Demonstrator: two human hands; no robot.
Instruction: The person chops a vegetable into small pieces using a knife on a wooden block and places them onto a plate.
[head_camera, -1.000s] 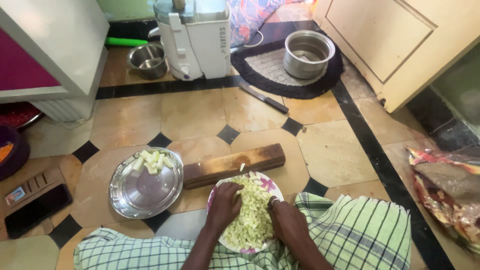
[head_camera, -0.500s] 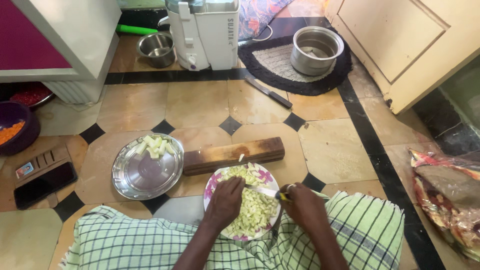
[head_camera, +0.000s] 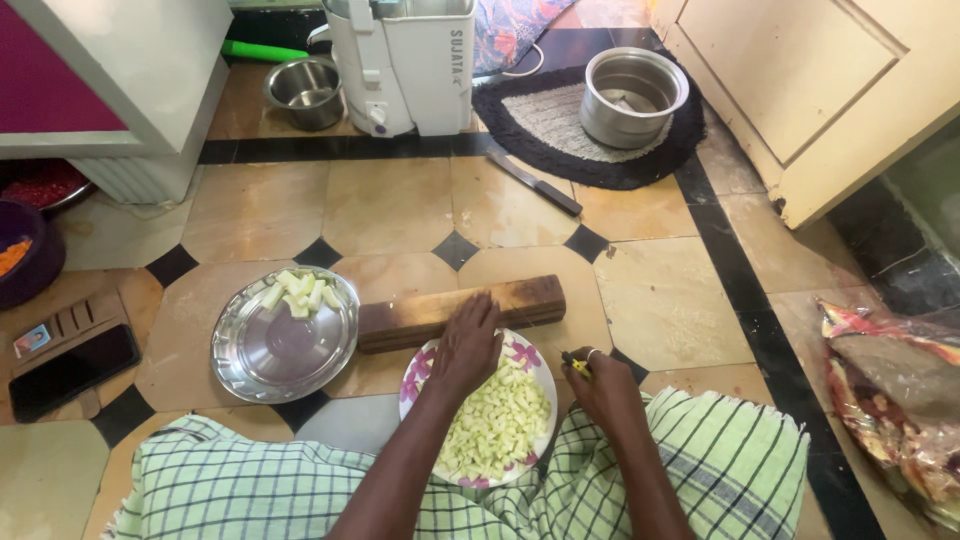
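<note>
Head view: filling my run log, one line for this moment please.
left hand: on flowered plate of diced vegetable | right hand: grips yellow-handled knife

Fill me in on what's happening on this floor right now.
A person sits on the tiled floor over a flowered plate heaped with pale green vegetable cubes. The left hand lies on the plate's far edge, next to a wooden chopping board. The right hand grips a small yellow-handled knife just off the plate's right side. A steel plate to the left holds a few longer green strips.
</note>
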